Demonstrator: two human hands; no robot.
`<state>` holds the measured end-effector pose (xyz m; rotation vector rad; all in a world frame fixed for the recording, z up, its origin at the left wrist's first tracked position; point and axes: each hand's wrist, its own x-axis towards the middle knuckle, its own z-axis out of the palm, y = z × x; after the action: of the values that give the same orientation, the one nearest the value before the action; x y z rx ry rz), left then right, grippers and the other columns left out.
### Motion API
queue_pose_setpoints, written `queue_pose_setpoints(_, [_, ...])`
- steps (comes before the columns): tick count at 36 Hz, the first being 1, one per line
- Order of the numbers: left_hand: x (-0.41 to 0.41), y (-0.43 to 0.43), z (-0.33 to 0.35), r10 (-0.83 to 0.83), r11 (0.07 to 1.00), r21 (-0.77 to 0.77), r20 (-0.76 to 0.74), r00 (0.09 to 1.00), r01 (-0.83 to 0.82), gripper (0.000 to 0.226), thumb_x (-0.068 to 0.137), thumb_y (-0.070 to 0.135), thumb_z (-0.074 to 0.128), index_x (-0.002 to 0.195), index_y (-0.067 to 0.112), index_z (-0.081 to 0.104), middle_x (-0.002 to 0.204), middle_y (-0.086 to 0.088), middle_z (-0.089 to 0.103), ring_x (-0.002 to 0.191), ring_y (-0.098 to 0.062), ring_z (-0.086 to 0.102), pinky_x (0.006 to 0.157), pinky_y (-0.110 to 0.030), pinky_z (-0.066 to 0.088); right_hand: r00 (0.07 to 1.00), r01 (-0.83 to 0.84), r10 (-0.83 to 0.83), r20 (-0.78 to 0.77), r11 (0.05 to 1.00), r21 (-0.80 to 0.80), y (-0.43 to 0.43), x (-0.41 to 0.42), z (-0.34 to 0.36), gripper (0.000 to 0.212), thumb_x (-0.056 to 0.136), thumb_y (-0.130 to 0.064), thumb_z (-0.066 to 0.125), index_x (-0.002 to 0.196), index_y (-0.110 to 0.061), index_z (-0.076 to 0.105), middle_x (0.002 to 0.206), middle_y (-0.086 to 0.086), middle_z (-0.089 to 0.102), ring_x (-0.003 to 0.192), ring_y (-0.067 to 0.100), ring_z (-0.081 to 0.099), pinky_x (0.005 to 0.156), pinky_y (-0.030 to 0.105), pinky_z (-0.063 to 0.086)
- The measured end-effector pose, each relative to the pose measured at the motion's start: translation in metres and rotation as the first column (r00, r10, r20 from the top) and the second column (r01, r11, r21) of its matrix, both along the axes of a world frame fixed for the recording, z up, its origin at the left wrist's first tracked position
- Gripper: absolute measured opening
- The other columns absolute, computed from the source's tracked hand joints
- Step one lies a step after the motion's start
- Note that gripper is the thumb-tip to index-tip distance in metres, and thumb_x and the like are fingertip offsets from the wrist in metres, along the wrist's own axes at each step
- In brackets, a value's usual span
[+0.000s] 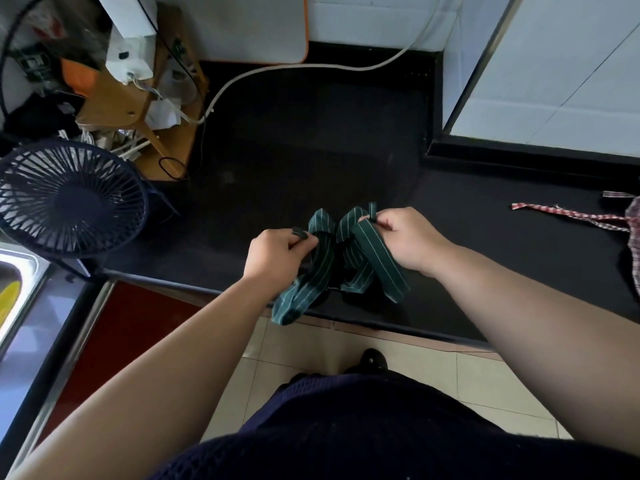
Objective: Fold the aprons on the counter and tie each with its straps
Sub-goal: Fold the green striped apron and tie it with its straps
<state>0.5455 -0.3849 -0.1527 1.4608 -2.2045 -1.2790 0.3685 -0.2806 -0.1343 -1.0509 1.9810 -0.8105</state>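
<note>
Striped green cloth apron (377, 261), matt black counter (311, 150), dark plastic fan (69, 199), shiny metal sink (31, 268), wooden stand (114, 102)

— How much of the red checked apron (633, 237) shows?
— One corner and a strap; the right edge cuts off the rest.
— And the green striped apron (374, 254)?
— Its strap ends vanish inside the left hand (277, 252) and right hand (407, 237) (knotted or not, can't tell). The shelf clutter (128, 64) is blurred.

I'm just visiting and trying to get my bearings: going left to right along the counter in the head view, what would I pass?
Steel sink → dark blue fan → left hand → green striped apron → right hand → red checked apron.
</note>
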Motion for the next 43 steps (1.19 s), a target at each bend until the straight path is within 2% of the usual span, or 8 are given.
queue_pose_setpoints(7, [-0.001, 0.001, -0.01, -0.068, 0.984, -0.165, -0.04, 0.997, 0.06, 0.021, 0.096, 0.022, 0.057, 0.107, 0.012, 0.072, 0.102, 0.005, 0.057, 0.09, -0.009, 0.057, 0.068, -0.003, 0.041, 0.982, -0.089, 0.093, -0.163, 0.996, 0.031, -0.005, 0.003, -0.001, 0.038, 0.1, -0.027, 0.044, 0.072, -0.006, 0.056, 0.1, -0.001, 0.054, 0.077, 0.013, 0.052, 0.073, 0.027, 0.037])
queue_pose_setpoints(9, [-0.001, 0.002, -0.011, -0.036, 0.988, -0.154, -0.073, 0.997, 0.025, 0.022, 0.096, 0.021, 0.057, 0.11, 0.012, 0.071, 0.107, 0.007, 0.058, 0.096, -0.009, 0.058, 0.075, -0.004, 0.041, 0.988, -0.079, 0.081, -0.132, 0.997, 0.022, -0.004, 0.001, 0.001, 0.035, 0.101, -0.03, 0.042, 0.089, -0.004, 0.064, 0.104, 0.013, 0.065, 0.076, 0.024, 0.06, 0.07, 0.042, 0.046])
queue_pose_setpoints(12, [0.001, 0.004, -0.012, -0.011, 0.991, -0.135, -0.131, 0.991, -0.007, 0.019, 0.096, 0.02, 0.058, 0.108, 0.015, 0.072, 0.107, 0.009, 0.06, 0.101, -0.007, 0.059, 0.084, -0.011, 0.045, 0.982, -0.052, 0.049, -0.181, 0.999, -0.013, -0.003, 0.0, 0.001, 0.033, 0.102, -0.029, 0.039, 0.1, -0.006, 0.064, 0.1, 0.009, 0.07, 0.057, 0.013, 0.059, 0.063, 0.029, 0.049])
queue_pose_setpoints(19, [0.0, 0.006, -0.008, 0.042, 0.999, 0.018, -0.238, 0.97, -0.038, 0.018, 0.095, 0.018, 0.058, 0.105, 0.02, 0.073, 0.105, 0.014, 0.062, 0.101, -0.003, 0.06, 0.091, -0.016, 0.049, 0.952, 0.211, -0.198, 0.235, 0.977, -0.033, -0.008, 0.008, -0.003, 0.023, 0.101, -0.024, 0.043, 0.093, -0.017, 0.063, 0.091, -0.003, 0.066, 0.101, 0.03, 0.063, 0.089, 0.042, 0.054])
queue_pose_setpoints(24, [-0.004, 0.009, -0.011, -0.085, 0.996, -0.053, -0.223, 0.971, 0.075, 0.017, 0.094, 0.015, 0.06, 0.104, 0.018, 0.074, 0.103, 0.009, 0.062, 0.096, -0.006, 0.06, 0.09, -0.018, 0.049, 0.977, -0.136, 0.137, -0.167, 0.991, 0.013, -0.01, 0.019, 0.0, 0.035, 0.099, -0.029, 0.046, 0.069, -0.012, 0.055, 0.071, -0.001, 0.053, 0.066, 0.014, 0.051, 0.066, 0.029, 0.04])
queue_pose_setpoints(29, [-0.011, 0.017, -0.013, -0.089, 0.995, -0.069, -0.214, 0.973, 0.076, 0.017, 0.093, 0.015, 0.061, 0.106, 0.013, 0.072, 0.095, 0.013, 0.059, 0.091, -0.002, 0.057, 0.079, -0.001, 0.041, 0.956, -0.187, 0.17, -0.238, 0.981, -0.048, -0.008, 0.029, -0.015, 0.031, 0.096, -0.024, 0.055, 0.122, -0.012, 0.064, 0.121, 0.005, 0.065, 0.116, 0.017, 0.056, 0.091, 0.012, 0.033])
queue_pose_setpoints(35, [-0.009, 0.014, -0.012, 0.069, 0.994, 0.106, -0.274, 0.959, -0.041, 0.013, 0.09, 0.024, 0.065, 0.092, 0.032, 0.055, 0.085, 0.009, 0.063, 0.079, -0.007, 0.059, 0.071, -0.022, 0.05, 0.994, 0.09, -0.083, 0.065, 0.989, -0.114, -0.006, 0.036, -0.019, 0.004, 0.086, -0.027, 0.069, 0.084, -0.024, 0.068, 0.075, -0.012, 0.066, 0.071, -0.004, 0.06, 0.071, 0.011, 0.048])
queue_pose_setpoints(43, [-0.005, 0.016, -0.011, 0.142, 0.956, 0.292, -0.371, 0.918, -0.03, 0.026, 0.092, 0.003, 0.059, 0.08, 0.026, 0.065, 0.072, 0.011, 0.064, 0.06, 0.001, 0.06, 0.055, -0.014, 0.048, 0.997, -0.054, 0.061, 0.043, 0.989, -0.14, -0.012, 0.041, -0.016, 0.01, 0.085, -0.024, 0.069, 0.09, -0.016, 0.073, 0.079, -0.008, 0.067, 0.072, 0.0, 0.06, 0.07, 0.01, 0.047])
